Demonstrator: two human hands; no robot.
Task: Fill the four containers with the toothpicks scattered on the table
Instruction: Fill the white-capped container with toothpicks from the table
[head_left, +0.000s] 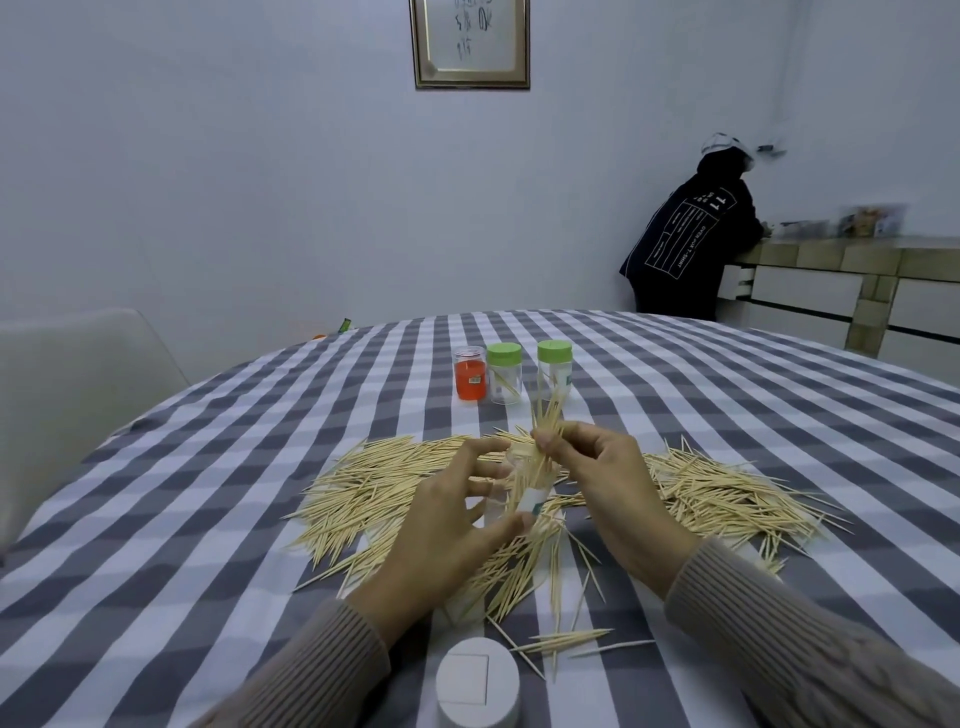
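Nearest you sits a white lid (478, 680); your left hand (447, 525) grips the jar (519, 493), right hand (597, 478) pinching toothpicks (548, 421)—slide them in.

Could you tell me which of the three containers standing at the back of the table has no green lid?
The leftmost container: it has an orange body and a clear lid, while the two clear containers to its right both carry green lids.

White print on the back of the dark jacket (688, 234) shows "11" and, sideways, "T-SHIRT". The brush characters in the framed picture (470, 41) and the container labels are illegible.
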